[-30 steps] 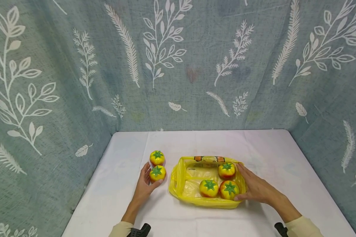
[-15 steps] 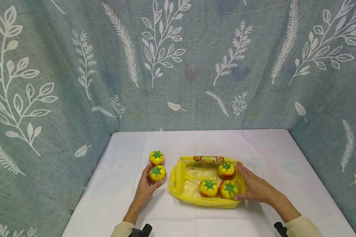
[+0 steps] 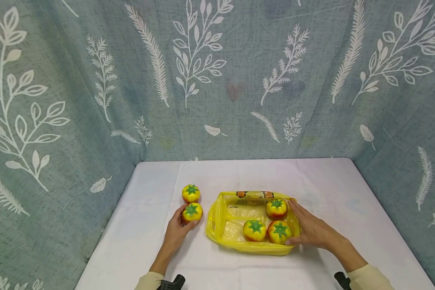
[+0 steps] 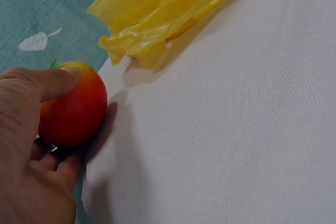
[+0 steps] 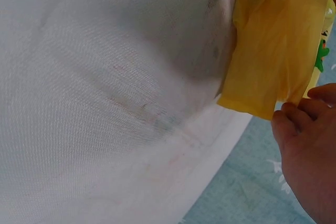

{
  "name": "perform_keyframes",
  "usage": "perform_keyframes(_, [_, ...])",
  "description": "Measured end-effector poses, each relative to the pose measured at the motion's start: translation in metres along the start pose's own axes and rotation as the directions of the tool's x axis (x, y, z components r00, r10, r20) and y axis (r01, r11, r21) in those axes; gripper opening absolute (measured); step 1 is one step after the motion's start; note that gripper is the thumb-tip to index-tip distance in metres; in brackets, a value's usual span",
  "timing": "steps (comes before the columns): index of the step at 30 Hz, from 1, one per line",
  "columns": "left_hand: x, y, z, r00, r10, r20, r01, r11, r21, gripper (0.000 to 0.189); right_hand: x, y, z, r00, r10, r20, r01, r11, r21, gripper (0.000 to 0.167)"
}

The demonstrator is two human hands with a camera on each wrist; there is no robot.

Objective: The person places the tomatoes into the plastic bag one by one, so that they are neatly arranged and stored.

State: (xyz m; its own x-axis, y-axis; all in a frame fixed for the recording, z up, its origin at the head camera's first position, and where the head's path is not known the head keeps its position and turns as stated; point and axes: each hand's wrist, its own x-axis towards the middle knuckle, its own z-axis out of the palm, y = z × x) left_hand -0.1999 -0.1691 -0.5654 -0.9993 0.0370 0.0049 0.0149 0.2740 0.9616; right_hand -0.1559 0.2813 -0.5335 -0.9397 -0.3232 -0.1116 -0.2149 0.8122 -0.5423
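Observation:
My left hand (image 3: 176,231) grips a yellow-and-red toy tomato (image 3: 192,212) with a green star-shaped top. In the left wrist view, the thumb presses the side of that tomato (image 4: 79,111) while fingers curl beneath it. Just behind stands a second tomato (image 3: 191,193). To the right, an open yellow plastic bag (image 3: 235,246) is spread like a tray, with three more tomatoes (image 3: 255,230) inside its right half. My right hand (image 3: 313,229) holds the bag's right end, thumb in front and fingers behind. In the right wrist view, fingertips meet the bag's edge (image 5: 273,72).
A white cloth covers the table (image 3: 239,175). Blue-green curtain (image 3: 235,80) with white leaf prints surrounds its back and sides. Dark wrist devices (image 3: 172,282) sit below both hands.
My left fingers have closed in around the nearer tomato, which stays in about the same place. The right hand and the bag have barely moved.

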Motion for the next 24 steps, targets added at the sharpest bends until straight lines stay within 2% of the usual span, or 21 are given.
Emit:
perform_keyframes(3, [-0.006, 0.015, -0.002, 1.0, -0.011, 0.013, 0.011, 1.0, 0.005, 0.071, 0.0, 0.0, 0.0, 1.0, 0.001, 0.002, -0.001, 1.0, -0.004, 0.13])
perform_keyframes(4, [-0.005, 0.014, -0.002, 1.0, -0.007, 0.013, 0.007, 1.0, 0.0, 0.071, 0.0, 0.0, 0.0, 1.0, 0.002, 0.002, -0.002, 1.0, -0.004, 0.13])
perform_keyframes(10, [0.007, -0.015, -0.002, 1.0, 0.01, 0.005, -0.01, 1.0, -0.005, 0.072, -0.001, -0.001, 0.0, 1.0, 0.004, 0.002, -0.004, 1.0, -0.015, 0.13])
perform_keyframes(12, [0.009, -0.017, -0.003, 1.0, 0.023, 0.006, -0.023, 1.0, 0.011, 0.072, -0.001, -0.001, 0.0, 1.0, 0.004, 0.002, -0.004, 1.0, -0.018, 0.13])
perform_keyframes(18, [0.012, -0.009, -0.008, 0.999, 0.049, 0.021, -0.05, 0.999, 0.008, 0.074, 0.0, -0.001, 0.0, 1.0, 0.003, -0.002, -0.003, 1.0, -0.026, 0.13])
perform_keyframes(24, [0.013, 0.0, -0.011, 0.998, 0.051, 0.048, -0.05, 0.999, -0.006, 0.074, 0.0, 0.0, 0.0, 1.0, -0.001, -0.006, 0.001, 1.0, -0.029, 0.13])
